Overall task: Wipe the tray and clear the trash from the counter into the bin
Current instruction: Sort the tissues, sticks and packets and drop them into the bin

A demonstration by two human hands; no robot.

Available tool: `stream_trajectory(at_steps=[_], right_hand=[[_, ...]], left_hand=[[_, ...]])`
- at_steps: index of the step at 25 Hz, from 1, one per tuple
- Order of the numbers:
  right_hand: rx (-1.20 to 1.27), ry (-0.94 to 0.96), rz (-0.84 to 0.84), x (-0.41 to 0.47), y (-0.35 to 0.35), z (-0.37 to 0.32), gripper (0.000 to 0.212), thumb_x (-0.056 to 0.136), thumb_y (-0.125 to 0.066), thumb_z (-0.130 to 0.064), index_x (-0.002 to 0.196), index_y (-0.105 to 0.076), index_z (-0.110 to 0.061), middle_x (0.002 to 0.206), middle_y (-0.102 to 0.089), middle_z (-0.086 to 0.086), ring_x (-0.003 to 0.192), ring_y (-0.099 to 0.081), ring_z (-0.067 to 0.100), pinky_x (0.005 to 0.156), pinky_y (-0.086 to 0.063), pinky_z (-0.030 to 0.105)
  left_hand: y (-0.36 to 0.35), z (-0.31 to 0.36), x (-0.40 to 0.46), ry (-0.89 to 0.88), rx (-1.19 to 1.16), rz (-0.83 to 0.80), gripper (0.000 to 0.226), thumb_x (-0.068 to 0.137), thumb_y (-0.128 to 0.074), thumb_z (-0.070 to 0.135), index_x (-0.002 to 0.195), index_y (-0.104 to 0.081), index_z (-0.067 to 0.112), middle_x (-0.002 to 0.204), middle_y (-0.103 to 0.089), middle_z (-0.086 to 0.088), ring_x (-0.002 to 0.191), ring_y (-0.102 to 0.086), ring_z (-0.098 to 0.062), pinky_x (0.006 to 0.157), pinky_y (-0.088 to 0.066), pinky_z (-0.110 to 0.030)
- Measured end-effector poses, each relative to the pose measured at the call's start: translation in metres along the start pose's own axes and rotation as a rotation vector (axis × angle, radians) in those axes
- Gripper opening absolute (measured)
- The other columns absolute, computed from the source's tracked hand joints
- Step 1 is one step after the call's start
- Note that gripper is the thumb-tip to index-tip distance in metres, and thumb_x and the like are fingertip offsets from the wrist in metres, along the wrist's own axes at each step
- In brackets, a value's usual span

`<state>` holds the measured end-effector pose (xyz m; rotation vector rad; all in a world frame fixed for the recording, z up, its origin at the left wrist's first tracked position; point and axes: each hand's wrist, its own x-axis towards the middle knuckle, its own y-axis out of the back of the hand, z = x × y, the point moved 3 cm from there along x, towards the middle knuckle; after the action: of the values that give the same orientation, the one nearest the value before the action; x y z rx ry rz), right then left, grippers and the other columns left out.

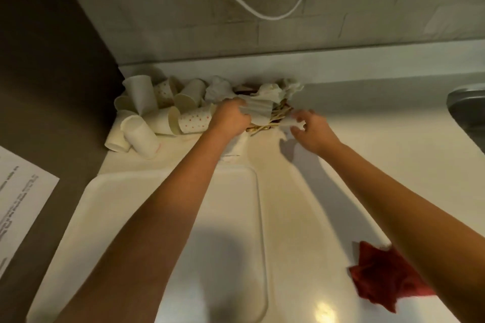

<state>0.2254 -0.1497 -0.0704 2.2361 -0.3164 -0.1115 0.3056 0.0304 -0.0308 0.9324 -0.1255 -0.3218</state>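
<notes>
A white tray [110, 191] lies on the pale counter, under my forearms. Behind it, against the wall, trash is piled: several toppled paper cups [147, 115], some dotted red, crumpled napkins [217, 89], and thin wooden sticks [265, 127]. My left hand [229, 118] is closed around a pleated white paper [258, 111] on the pile. My right hand [313, 130] pinches a small white scrap [288, 123] at the pile's right edge. A red cloth [383, 273] lies crumpled at the counter's front right, partly under my right forearm. No bin is visible.
A steel sink's corner [467, 110] shows at the right edge. A dark panel [52, 86] stands on the left, with a printed sheet [18, 207] on it. A white cord [262, 10] hangs on the tiled wall.
</notes>
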Motion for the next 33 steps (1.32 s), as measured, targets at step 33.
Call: stream_trajectory(at_steps=[33], right_hand=[[0.193,0.11,0.358,0.123,-0.008,-0.03,0.024,0.092,-0.053,-0.01,0.113,-0.058,0.002,0.106,-0.056,0.019,0.083,-0.048,0.017,0.067,-0.03,0.012]], left_hand=[[0.019,-0.018,0.101,-0.158,0.241,0.245,0.026,0.1,-0.035,0.019,0.12,-0.051,0.015,0.115,-0.063,-0.006,0.118,-0.052,-0.023,0.116,-0.009,-0.044]])
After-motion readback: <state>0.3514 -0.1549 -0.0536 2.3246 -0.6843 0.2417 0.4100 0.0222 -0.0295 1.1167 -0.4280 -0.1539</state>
